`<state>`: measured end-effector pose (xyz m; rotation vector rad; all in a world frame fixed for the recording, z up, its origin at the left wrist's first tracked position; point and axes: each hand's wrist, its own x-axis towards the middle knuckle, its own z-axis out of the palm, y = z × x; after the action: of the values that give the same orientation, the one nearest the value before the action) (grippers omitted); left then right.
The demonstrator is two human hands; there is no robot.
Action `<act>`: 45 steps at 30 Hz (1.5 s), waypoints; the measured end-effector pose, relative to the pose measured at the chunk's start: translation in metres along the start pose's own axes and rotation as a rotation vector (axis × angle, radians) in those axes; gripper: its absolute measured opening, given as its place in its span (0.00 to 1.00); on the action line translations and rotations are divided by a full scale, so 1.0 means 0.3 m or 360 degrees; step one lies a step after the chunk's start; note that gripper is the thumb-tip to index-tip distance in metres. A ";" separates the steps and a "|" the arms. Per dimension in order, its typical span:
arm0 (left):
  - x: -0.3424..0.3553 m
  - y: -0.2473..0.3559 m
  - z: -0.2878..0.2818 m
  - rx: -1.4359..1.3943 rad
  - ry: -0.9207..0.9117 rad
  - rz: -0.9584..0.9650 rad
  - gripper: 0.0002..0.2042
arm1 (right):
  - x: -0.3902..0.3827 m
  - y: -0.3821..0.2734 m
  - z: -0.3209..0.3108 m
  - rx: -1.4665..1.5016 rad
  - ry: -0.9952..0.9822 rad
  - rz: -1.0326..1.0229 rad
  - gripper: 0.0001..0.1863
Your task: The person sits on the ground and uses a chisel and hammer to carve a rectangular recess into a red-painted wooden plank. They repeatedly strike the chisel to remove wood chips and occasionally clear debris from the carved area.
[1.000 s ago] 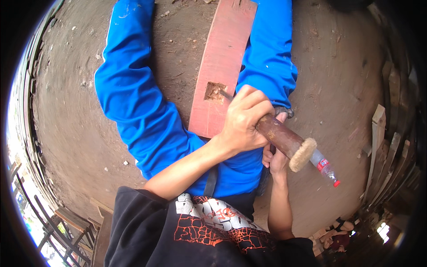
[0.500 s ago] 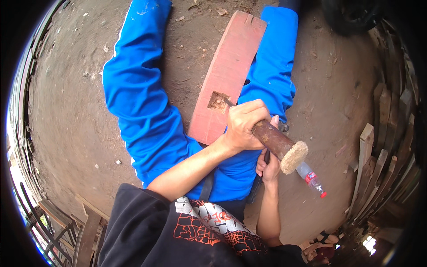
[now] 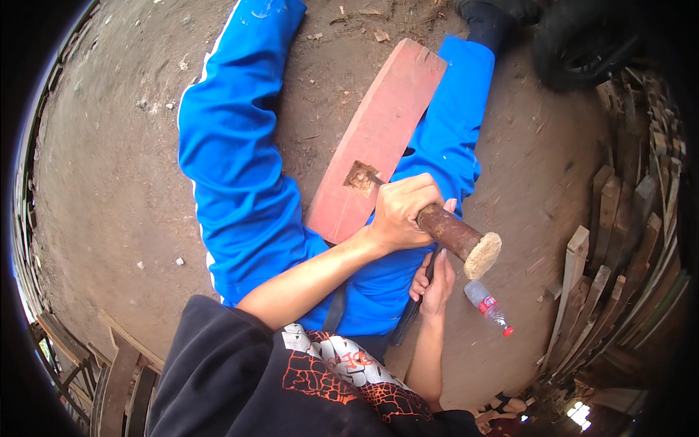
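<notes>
My left hand [image 3: 404, 211] is closed around the thick brown wooden handle of a chisel [image 3: 450, 231], whose pale butt end is frayed. The chisel's dark blade slants into a square, rough-cut hole [image 3: 359, 177] in a reddish wooden board [image 3: 382, 116]. That board lies between my legs, against my right leg in blue trousers [image 3: 445, 124]. Below the chisel handle, my right hand [image 3: 435, 284] is closed on a black-handled hammer [image 3: 409, 317]. The hammer's head is hidden behind the chisel handle and my left hand.
A plastic bottle [image 3: 488, 307] with a red cap lies on the dirt floor at my right. Stacked wooden planks [image 3: 571, 269] line the right side. At the upper right is a black tyre [image 3: 582, 47]. Wooden pieces [image 3: 120, 375] stand at the lower left. Chips dot the ground.
The view has shifted slightly, so the board and legs appear a little lower. My right hand has tilted a little with the hammer, whose head has gone out of sight. The chisel stays in the hole.
</notes>
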<state>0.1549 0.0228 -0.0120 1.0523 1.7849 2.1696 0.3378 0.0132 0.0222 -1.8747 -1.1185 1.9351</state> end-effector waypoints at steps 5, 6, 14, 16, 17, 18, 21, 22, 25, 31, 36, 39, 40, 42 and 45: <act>0.004 0.009 0.001 0.0028 -0.0063 -0.0064 0.13 | -0.107 -0.072 -0.045 0.0140 0.0218 -0.0346 0.27; 0.005 0.008 0.007 0.0032 -0.0064 -0.0050 0.13 | -0.134 -0.124 -0.047 0.0131 0.0326 -0.0469 0.28; 0.013 0.004 0.036 0.0143 -0.0047 -0.0042 0.14 | -0.324 -0.473 -0.118 0.0319 0.0457 -0.1578 0.27; 0.011 0.002 0.034 0.0181 -0.0071 -0.0060 0.12 | -0.340 -0.487 -0.099 0.0313 0.0578 -0.1646 0.27; 0.009 0.002 0.033 0.0199 -0.0085 -0.0071 0.11 | -0.343 -0.482 -0.083 0.0293 0.0633 -0.1668 0.27; 0.009 0.000 0.032 0.0194 -0.0086 -0.0072 0.11 | -0.328 -0.461 -0.074 0.0292 0.0536 -0.1623 0.27; 0.005 -0.007 0.055 0.0140 -0.0101 -0.0052 0.10 | -0.309 -0.317 -0.028 0.0145 0.0464 -0.1069 0.28; 0.004 -0.012 0.058 0.0144 -0.0091 -0.0051 0.10 | -0.316 -0.289 -0.072 -0.0465 0.0236 -0.0784 0.26; 0.015 -0.023 0.078 0.0204 -0.0025 -0.0065 0.10 | -0.317 -0.248 -0.102 -0.1093 -0.0059 -0.0976 0.27; 0.024 -0.018 0.059 0.0217 -0.0057 -0.0085 0.10 | -0.369 -0.515 -0.079 -0.0052 0.0645 -0.1439 0.27; -0.009 -0.041 0.072 0.0201 -0.0071 -0.0066 0.09 | -0.247 -0.398 0.000 0.0065 0.0625 -0.1188 0.26; 0.008 -0.027 0.042 0.0098 -0.0051 -0.0110 0.08 | -0.290 -0.362 -0.079 -0.0243 0.0292 -0.0615 0.29; 0.012 -0.033 0.039 0.0152 -0.0068 -0.0077 0.08 | -0.294 -0.385 -0.074 -0.0268 0.0454 -0.0764 0.28; 0.001 -0.040 0.045 0.0249 -0.0099 -0.0050 0.08 | -0.284 -0.448 -0.073 -0.0212 0.0712 -0.1064 0.26; -0.013 -0.041 0.075 0.0206 -0.0100 -0.0068 0.08 | -0.272 -0.475 -0.058 0.0175 0.0576 -0.1258 0.27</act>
<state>0.1670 0.0424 -0.0235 1.0860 1.9232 1.9967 0.3186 0.0654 0.1777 -1.3373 -1.3192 1.1411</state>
